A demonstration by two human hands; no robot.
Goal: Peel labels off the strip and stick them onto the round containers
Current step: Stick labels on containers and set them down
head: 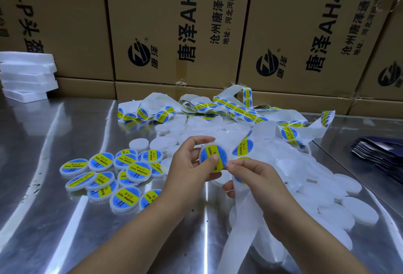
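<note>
Gripped the round container (213, 157) mid-frame in the curled fingers of the left hand (187, 165), thumb pressing its yellow-and-blue face, probably to smooth the sticker down. Pinched the white label strip (242, 206) in the right hand (256, 176) at four o'clock, seemingly to have the next label (242, 150) ready. Heaped labelled containers (113, 175) at nine o'clock and blank containers (340, 199) at three o'clock on the steel table (43, 142), likely separating done from undone.

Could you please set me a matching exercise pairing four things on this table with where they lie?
Things: 1 labelled containers; 2 plain white containers; 3 white foam slabs; 4 dark pouches.
Places: A stacked at far left; B fanned at far right; C left of the left hand; D heaped just right of the right hand.
Pairs: 1-C, 2-D, 3-A, 4-B.
</note>
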